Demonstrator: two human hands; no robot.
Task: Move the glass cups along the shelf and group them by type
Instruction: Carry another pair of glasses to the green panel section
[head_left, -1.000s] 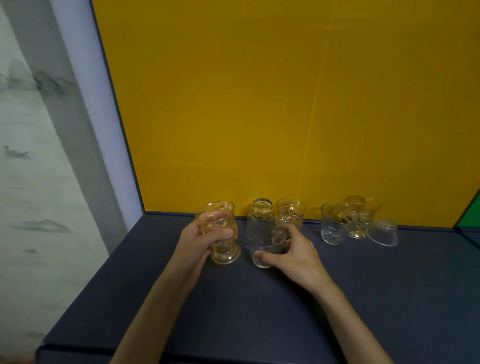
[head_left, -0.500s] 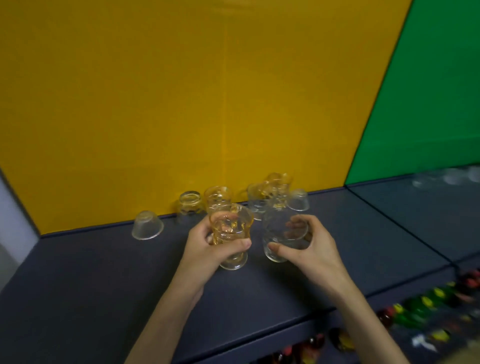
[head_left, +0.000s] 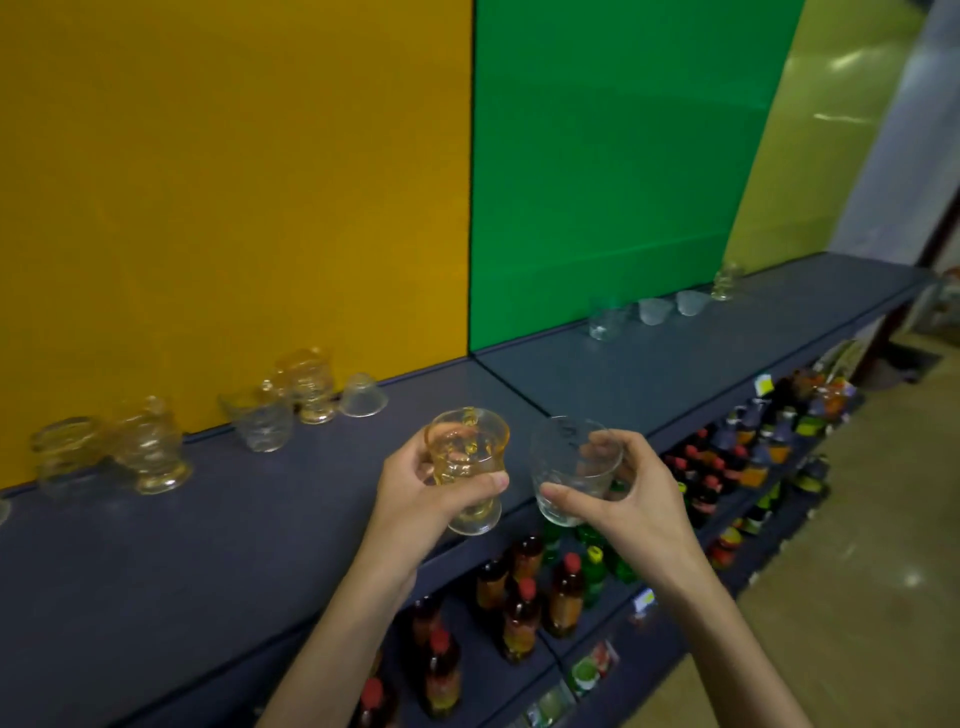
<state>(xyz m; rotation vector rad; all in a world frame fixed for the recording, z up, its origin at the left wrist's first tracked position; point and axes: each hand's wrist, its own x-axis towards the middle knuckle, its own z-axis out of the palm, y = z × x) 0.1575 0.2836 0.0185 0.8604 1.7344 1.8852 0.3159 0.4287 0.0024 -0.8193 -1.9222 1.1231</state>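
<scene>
My left hand grips a footed amber glass cup, held in the air over the front edge of the dark blue shelf. My right hand holds a clear tumbler beside it, just past the shelf edge. Several cups stand against the yellow panel at the left: a jar, a footed glass, a clear tumbler, another footed glass and an overturned small cup. Farther right, by the green panel, stand a tumbler, two small cups and a footed glass.
Lower shelves below hold rows of bottles with red and green caps. The tan floor runs along the right. The shelf top continues to the right past a seam under the yellow-green panel joint.
Both cups have been lifted from the shelf and carried right. My view has swung right, bringing the green panel, far cups and bottle shelves into sight.
</scene>
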